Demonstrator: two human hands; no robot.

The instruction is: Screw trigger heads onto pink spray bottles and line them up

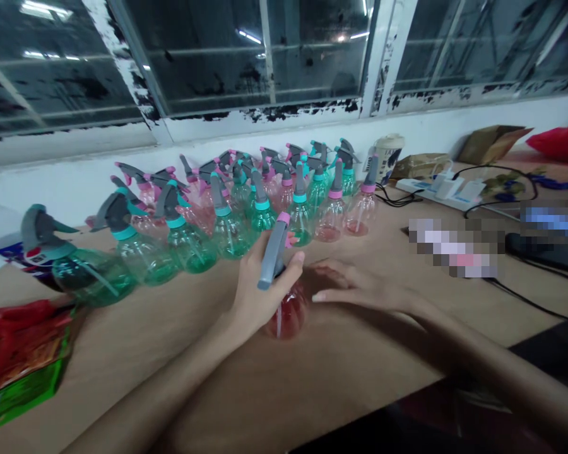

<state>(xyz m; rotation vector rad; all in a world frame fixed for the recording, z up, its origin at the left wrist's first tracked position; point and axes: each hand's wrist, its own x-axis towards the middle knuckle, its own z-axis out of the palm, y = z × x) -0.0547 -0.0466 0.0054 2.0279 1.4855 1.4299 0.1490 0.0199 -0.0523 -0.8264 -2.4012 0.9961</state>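
Note:
My left hand (260, 284) is wrapped around the neck of a pink spray bottle (288, 313), just below its grey trigger head with a pink nozzle. This bottle stands on the brown table, its lower body showing beneath my fingers. To its right, my right hand (355, 284) hovers just above the tabletop, fingers stretched toward the bottle and apart from it, holding nothing. Behind both hands, green spray bottles (234, 236) and pink spray bottles (329, 226) stand in several rows, all topped with grey trigger heads.
A paper cup (385, 157) and a cardboard box (490, 144) stand along the wall. At right lie a white power strip (435, 192) with plugs and black cables, and a dark phone-like object (549, 252). A red and green packet (23, 359) lies at left. Windows rise behind.

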